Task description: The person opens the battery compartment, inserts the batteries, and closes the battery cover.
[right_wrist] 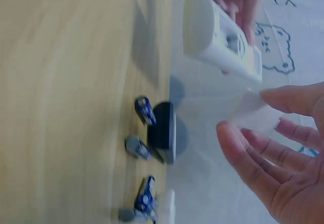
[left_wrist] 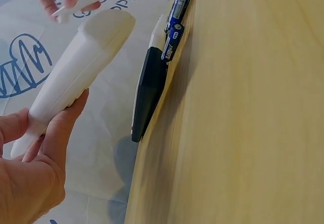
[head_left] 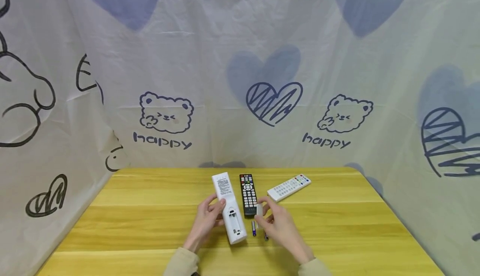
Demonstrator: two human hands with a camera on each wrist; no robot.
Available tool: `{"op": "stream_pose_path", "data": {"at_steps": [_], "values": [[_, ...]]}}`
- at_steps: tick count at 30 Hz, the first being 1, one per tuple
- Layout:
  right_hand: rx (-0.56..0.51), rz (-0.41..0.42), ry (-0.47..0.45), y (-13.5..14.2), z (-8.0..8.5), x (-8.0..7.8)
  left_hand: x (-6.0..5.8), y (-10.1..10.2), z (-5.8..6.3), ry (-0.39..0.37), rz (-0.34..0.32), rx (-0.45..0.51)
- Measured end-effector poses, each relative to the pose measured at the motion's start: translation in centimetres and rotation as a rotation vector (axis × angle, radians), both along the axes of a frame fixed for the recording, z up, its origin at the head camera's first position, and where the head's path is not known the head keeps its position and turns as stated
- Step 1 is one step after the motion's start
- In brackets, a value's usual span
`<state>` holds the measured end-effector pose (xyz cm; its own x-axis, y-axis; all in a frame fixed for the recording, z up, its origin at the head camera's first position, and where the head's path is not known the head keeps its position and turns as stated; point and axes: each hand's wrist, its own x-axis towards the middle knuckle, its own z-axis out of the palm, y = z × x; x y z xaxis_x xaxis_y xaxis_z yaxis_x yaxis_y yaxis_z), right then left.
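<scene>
My left hand [head_left: 205, 217] grips a white remote control [head_left: 225, 186] above the table, its labelled back turned up. The battery compartment [head_left: 234, 222] at its near end is uncovered, and no battery shows in it. To the right, my right hand [head_left: 280, 225] pinches a small white battery cover [right_wrist: 254, 113] between thumb and fingers, apart from the remote. Several batteries [right_wrist: 145, 110] lie on the table below the right hand; the head view shows a blue-ended battery [head_left: 253, 229] and another battery [head_left: 266, 236] partly hidden by that hand.
Behind the hands a black remote [head_left: 247, 188] lies buttons up on the wooden table [head_left: 150, 217]. Another white remote [head_left: 290, 186] lies slanted at the back right. A printed cloth [head_left: 217, 134] hangs along the table's back and sides.
</scene>
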<state>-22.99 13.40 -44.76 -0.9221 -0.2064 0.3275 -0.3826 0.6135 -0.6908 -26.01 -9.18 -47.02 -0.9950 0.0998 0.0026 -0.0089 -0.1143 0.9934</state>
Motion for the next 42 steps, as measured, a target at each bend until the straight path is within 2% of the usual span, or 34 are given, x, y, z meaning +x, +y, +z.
{"op": "stream_pose_path", "data": {"at_steps": [4,8,21,42], "values": [[0.052,-0.085,0.008,0.9,0.3,-0.4,-0.1,-0.2,0.1,-0.001,-0.001,0.028],[0.060,-0.134,-0.007,1.8,0.4,-0.6,-0.1,-0.4,0.1,-0.008,0.005,0.037],[0.163,-0.216,-0.029,4.9,-0.1,-1.3,-0.4,-0.7,-0.2,-0.012,0.009,0.078],[0.329,-0.290,-0.227,8.9,-1.6,-2.0,-0.2,-1.0,-0.1,-0.004,-0.015,0.079]]}}
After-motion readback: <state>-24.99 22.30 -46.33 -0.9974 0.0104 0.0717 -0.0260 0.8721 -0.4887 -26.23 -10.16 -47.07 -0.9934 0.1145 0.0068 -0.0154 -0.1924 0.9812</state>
